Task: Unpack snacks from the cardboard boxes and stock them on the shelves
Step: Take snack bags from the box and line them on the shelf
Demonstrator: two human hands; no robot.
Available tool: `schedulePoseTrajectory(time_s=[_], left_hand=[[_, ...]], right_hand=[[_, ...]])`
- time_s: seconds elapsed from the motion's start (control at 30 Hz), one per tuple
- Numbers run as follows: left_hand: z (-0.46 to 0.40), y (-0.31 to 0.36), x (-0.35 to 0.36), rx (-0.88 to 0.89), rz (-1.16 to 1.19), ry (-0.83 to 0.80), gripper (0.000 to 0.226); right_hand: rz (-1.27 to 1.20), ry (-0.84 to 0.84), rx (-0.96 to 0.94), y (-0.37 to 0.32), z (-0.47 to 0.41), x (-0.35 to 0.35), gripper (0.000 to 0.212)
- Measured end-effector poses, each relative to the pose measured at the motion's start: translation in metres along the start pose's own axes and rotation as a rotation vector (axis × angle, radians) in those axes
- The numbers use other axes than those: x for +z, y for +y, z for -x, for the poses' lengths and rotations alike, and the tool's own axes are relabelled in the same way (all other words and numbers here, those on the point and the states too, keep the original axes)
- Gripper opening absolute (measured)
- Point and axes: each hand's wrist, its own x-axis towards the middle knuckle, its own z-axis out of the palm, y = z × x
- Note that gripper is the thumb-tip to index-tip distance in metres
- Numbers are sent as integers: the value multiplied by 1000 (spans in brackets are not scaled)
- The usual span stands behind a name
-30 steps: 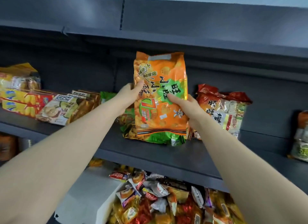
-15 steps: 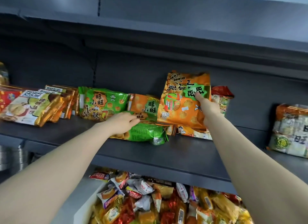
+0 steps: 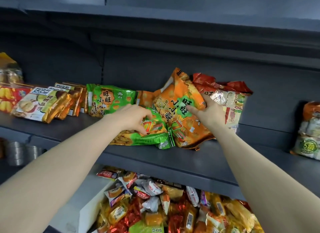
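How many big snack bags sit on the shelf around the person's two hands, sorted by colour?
Green: 2, standing green bag, lying green bag under left hand.
Orange: 2, front orange bag in right hand, half-hidden orange bag behind.
Red-topped: 1, red-topped bag.
Total: 5.

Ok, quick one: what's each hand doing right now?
Left hand: fingers curled, pinching the flat green snack bag.
Right hand: grip round the edge of the orange snack bag.
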Motion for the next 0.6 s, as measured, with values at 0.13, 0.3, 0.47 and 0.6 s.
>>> schedulePoseTrajectory(time_s=[0.13,0.3,0.47,0.6], left_hand=[[14,8,3,22,61,-36,32],[14,-3,-2,-14,271,57,14],[-11,-44,-1,-155,56,180,58],[-41,-71,17,-222,90,-62,66]], right_hand=[[37,85,-53,-3,-2,4,75],[108,-20,-71,-14,-5,2,71],[125,-98,-38,-22,-9,-3,72],[139,-93,-30,-20,-7,-1,78]])
